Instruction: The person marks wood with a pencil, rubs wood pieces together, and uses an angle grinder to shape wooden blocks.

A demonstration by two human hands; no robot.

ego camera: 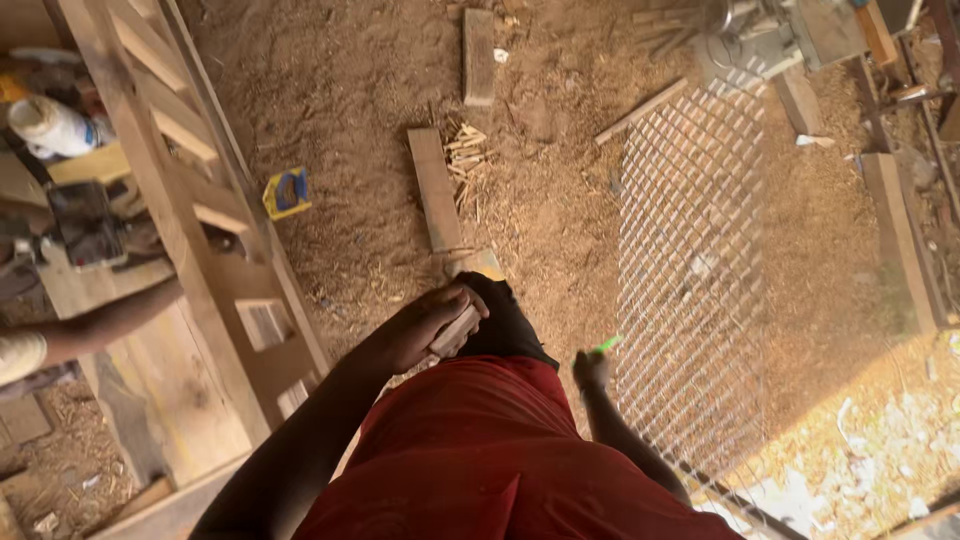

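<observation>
Wood block [455, 330] sits clamped in your left hand [425, 325], in front of your red shirt [480, 460], its long axis slanting up toward the plank [435, 190] on the sawdust floor [560, 200]. Your right hand [592, 370] is closed around a green pencil [606, 345], just beside the wire mesh [690, 260].

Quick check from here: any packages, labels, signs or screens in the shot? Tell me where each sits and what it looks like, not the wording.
Small box: on the sawdust floor, beside the wooden frame at left; squarish, yellow with a blue patch.
White wrapped roll or bag: far left edge, by the bench clutter; rounded, white with faint markings, too blurred to tell more.
No signs or screens show.
Neither hand holds a package: the left hand grips a wood piece, the right hand a green pen-like thing.
</observation>
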